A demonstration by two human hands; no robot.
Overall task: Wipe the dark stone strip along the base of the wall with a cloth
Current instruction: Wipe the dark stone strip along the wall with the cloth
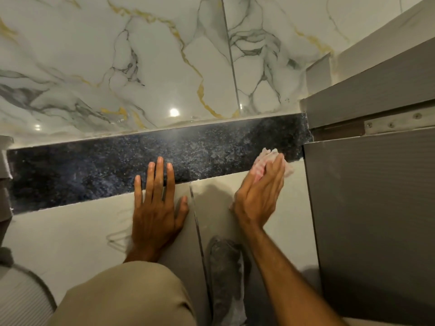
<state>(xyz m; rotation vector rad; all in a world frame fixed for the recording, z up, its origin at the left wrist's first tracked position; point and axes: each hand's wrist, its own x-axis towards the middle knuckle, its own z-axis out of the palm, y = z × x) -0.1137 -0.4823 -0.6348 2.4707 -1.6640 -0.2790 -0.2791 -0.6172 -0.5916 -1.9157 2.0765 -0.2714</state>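
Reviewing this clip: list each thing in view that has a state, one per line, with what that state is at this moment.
left hand: flat, fingers spread, palm on the floor tile, fingertips on the strip.
right hand: closed around the cloth, pressing it at the strip's right end.
cloth: bunched, pinkish-white, partly hidden under the fingers.
dark stone strip: dusty, pale haze toward the right.
grey cabinet: door shut.

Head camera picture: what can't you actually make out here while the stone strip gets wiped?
- Cloth: mostly covered by the right hand; its full size and its contact with the strip are hidden.
- Strip's left end: cut off behind a grey edge at the frame's left.
- Dust or dirt on the strip: light glare and speckled stone make it impossible to judge.
- Dark object on the floor: blurred, unidentifiable.
- Left hand: its palm faces down, unseen.
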